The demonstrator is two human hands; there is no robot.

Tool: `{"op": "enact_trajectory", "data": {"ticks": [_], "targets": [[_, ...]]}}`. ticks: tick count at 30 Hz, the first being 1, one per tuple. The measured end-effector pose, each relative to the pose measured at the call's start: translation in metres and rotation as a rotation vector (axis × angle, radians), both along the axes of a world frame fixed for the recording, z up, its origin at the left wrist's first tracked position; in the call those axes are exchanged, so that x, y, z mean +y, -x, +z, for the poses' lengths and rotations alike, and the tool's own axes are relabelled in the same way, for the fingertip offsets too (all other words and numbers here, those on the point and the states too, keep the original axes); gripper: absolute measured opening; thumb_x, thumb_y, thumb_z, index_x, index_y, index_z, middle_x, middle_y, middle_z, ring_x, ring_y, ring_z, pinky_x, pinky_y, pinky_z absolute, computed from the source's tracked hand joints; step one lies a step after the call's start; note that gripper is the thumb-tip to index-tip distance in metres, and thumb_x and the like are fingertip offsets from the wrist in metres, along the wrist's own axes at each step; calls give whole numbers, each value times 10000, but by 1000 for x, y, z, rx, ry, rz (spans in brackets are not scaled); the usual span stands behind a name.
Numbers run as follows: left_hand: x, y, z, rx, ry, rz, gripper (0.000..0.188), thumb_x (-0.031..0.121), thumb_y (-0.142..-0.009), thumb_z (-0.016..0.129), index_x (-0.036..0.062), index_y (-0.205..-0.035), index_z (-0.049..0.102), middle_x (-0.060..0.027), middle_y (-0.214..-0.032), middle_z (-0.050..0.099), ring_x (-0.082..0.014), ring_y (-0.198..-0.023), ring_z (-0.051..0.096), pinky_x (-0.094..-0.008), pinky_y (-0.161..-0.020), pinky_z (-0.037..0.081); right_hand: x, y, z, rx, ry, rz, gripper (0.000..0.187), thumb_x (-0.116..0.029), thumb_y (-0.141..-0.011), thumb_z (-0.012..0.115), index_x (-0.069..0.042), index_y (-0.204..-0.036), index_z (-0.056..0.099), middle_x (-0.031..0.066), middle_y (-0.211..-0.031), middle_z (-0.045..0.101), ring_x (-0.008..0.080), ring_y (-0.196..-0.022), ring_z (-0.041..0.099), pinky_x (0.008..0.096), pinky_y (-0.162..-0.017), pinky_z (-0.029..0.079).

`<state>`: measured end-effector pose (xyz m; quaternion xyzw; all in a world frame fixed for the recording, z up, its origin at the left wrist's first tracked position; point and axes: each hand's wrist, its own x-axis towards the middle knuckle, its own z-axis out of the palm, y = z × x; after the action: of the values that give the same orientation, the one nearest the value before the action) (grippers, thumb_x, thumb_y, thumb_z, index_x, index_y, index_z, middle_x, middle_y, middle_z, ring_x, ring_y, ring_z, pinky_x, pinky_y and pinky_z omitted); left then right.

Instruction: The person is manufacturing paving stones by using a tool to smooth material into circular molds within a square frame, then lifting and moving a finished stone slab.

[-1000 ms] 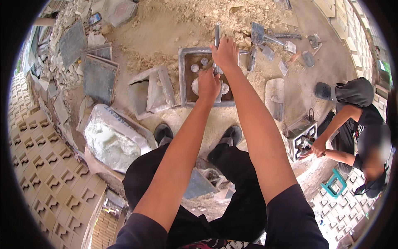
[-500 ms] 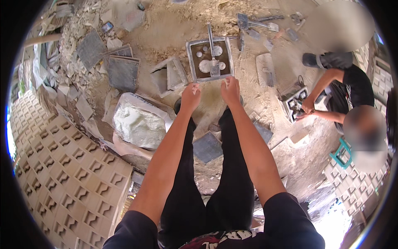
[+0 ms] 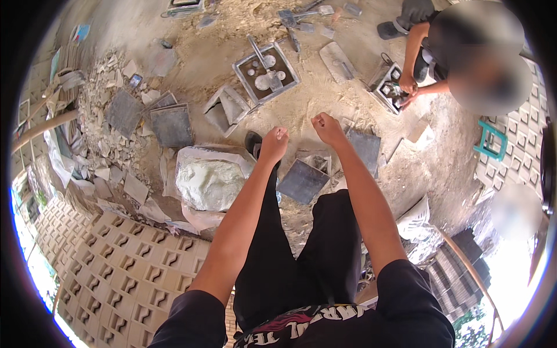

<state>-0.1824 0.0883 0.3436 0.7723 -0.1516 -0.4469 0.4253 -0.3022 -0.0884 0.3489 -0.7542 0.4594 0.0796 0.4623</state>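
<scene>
Left hand (image 3: 274,144), right hand (image 3: 328,128) curled; dark slab (image 3: 303,181) mid-frame (powder sack (image 3: 212,182) left of it); rubble (image 3: 103,87) upper left, dirt ground (image 3: 299,107).

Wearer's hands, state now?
Left hand: closed in a loose fist, nothing visible held.
Right hand: closed in a loose fist, nothing visible held.

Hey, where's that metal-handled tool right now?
In the head view, the metal-handled tool is at upper centre, its head inside the square frame, ahead of and slightly left of the left hand.
</scene>
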Motion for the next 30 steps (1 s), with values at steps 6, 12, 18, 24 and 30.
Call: {"op": "enact_trajectory", "data": {"ticks": [6, 12, 18, 24, 30], "targets": [[24, 59, 12, 279, -61, -20, 329, 245, -907, 555, -31, -1073, 620, -155, -1018, 672, -230, -982, 636, -320, -858, 468, 23, 77, -10, 32, -4, -145, 270, -280, -839, 641, -21, -913, 625, 205, -875, 672, 354, -861, 655, 410, -754, 506], [64, 121, -47, 202, -82, -136, 311, 257, -903, 543, -6, -1047, 628, -149, -976, 666, -259, -970, 626, -343, -856, 458, 96, 183, -81, 67, 72, -328, 305, -277, -811, 691, 10, -851, 597, 127, -793, 655, 262, -769, 641, 386, -702, 488], [118, 193, -150, -172, -270, -254, 431, 305, -880, 579, -54, -1118, 560, -228, -1105, 592, -339, -1092, 549, -384, -927, 415, 175, 281, -139, 212, -52, -450, 500, -414, -794, 709, 18, -1006, 572, 169, -912, 632, 323, -861, 608, 432, -756, 466], [156, 268, -244, -289, -542, -250, 767, 411, -846, 620, -64, -1377, 334, -265, -1374, 413, -392, -1283, 404, -419, -1049, 344, 250, 380, -249, 431, -70, -445, 855, -571, -713, 745, 46, -1230, 455, 268, -1251, 496, 389, -1144, 505, 437, -922, 415], [159, 282, -322, -348, -528, -231, 740, 416, -832, 646, -48, -1340, 374, -272, -1327, 450, -407, -1242, 437, -447, -1007, 375, 246, 404, -329, 230, -403, -496, 803, -567, -688, 762, 72, -1120, 540, 271, -1122, 600, 381, -1074, 586, 434, -872, 459]]}}
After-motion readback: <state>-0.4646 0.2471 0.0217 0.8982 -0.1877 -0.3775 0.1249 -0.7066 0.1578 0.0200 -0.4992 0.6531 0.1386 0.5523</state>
